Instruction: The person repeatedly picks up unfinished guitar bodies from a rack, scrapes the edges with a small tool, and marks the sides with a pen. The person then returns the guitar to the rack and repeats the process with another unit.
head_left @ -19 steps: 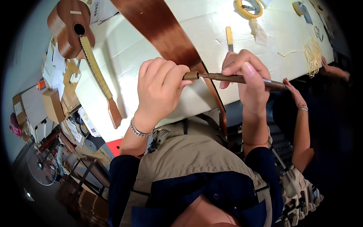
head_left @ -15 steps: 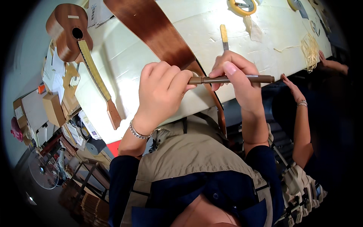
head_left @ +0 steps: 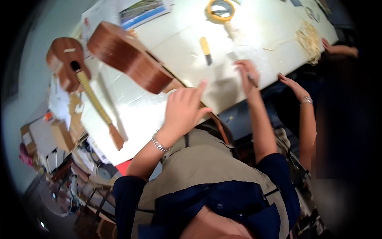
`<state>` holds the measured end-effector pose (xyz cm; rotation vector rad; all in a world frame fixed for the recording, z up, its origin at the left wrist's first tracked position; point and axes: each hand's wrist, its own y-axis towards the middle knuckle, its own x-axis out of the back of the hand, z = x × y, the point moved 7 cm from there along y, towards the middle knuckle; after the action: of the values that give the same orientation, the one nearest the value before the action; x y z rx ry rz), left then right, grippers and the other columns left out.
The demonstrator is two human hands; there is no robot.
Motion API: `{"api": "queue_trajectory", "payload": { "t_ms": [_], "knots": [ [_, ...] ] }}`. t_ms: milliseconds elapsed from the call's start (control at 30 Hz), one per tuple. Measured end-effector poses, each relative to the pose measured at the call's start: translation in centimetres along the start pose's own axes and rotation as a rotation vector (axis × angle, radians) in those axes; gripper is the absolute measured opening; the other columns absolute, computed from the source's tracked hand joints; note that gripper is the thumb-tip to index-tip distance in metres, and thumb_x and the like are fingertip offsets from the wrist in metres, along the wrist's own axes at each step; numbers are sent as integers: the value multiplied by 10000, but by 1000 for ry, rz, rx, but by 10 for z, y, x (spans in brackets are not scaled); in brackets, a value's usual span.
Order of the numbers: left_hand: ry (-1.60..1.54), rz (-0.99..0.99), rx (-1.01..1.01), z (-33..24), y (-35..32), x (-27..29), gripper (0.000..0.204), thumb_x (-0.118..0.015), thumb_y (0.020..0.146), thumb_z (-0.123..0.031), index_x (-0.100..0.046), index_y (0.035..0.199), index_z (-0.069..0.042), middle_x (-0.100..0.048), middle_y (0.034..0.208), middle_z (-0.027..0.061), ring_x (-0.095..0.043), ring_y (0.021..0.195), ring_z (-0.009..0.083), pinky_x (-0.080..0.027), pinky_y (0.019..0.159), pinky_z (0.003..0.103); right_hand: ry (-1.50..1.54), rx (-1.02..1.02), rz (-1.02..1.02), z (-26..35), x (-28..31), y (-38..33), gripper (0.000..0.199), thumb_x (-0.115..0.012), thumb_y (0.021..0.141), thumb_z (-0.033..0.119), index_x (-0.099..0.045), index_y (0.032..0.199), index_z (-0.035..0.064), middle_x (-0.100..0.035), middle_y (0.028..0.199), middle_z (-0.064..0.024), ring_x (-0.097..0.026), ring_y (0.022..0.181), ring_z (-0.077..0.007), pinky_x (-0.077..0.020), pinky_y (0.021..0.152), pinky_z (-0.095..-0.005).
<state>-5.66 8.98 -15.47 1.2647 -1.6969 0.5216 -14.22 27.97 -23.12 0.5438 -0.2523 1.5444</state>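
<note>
A: Where's the pen?

B: At two o'clock from the middle of the view. The right hand (head_left: 248, 75) pinches the pen (head_left: 252, 79) between thumb and fingers, clear of the worktop's (head_left: 179, 47) near edge. Blur hides its tip.

A: And the left hand (head_left: 184, 109)?

B: Almost at the centre, back upward, thumb and forefinger spread apart, the other fingers curled. It's over the neck of the brown guitar (head_left: 129, 59); whether it touches, I can't tell. That guitar lies on its side, body towards half past ten, neck running down to five.

A: Anything that holds something?

B: The yellow tape roll (head_left: 219, 19), between twelve and one: a slim dark item (head_left: 220, 12) lies inside its ring. At nine o'clock, off the worktop, there's a cardboard box (head_left: 62, 136); its inside doesn't show.

A: What else is around?

B: A knife (head_left: 205, 47) with a yellow handle at twelve, loose pale strands (head_left: 308, 43) at two. At ten, a second guitar (head_left: 65, 57) lies face up, and a printed sheet (head_left: 144, 12) at eleven. A co-worker's hand (head_left: 294, 85), wearing a bracelet, is between two and three, well apart from the pen.
</note>
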Motion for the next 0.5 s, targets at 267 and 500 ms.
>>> {"api": "queue_trajectory", "payload": {
  "t_ms": [267,500],
  "knots": [
    [387,216,-333,-5,-3,-40,309,-593,718,-133,-559,1020,-76,-535,977,80,-513,968,225,-355,969,426,-567,-95,-140,-32,54,24,374,-545,796,35,-518,1163,103,-548,957,-125,-521,901,-300,-426,766,-371],
    [508,269,-470,22,-15,-86,77,-527,722,-105,-516,799,-100,-502,736,37,-529,768,194,-392,898,381,487,-432,502,66,-45,-154,145,-619,819,156,-637,838,13,-602,676,4,-511,632,-41,-423,572,-209]
  ]
}}
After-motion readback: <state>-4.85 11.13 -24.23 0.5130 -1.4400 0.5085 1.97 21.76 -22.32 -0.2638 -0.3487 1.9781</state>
